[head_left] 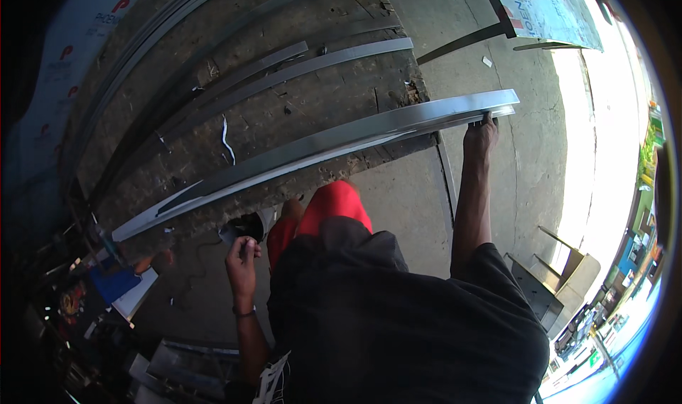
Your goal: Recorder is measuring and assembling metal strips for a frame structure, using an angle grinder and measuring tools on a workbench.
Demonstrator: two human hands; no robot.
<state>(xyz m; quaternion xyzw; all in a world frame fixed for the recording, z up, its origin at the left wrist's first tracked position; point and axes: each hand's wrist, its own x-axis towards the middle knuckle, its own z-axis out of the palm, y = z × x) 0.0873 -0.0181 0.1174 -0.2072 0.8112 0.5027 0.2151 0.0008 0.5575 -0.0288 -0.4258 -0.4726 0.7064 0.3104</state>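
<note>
- The right hand's fingers (490, 117) are clamped on the near lower edge of a long metal profile (426, 111), close to its right end.
- The left hand (244, 253) is off the profile, near the bench's near side, its fingers curled together against the thumb; whether they pinch something small, I cannot tell.
- The profile lies slantwise along the near side of a worn wooden bench (312, 98), its right end jutting past the bench's edge, above the concrete floor (405, 191).
- It looks thin-walled, so probably fairly light for its length, stiff lengthwise but apt to swing or flex if held by one end.
- The smooth faces could slip, and the edges may be sharp; the jutting end gives a good hold, with a second one best taken well along toward the left.
- Farther across the bench lie another metal strip (355, 52) and a white curled scrap (227, 141).
</note>
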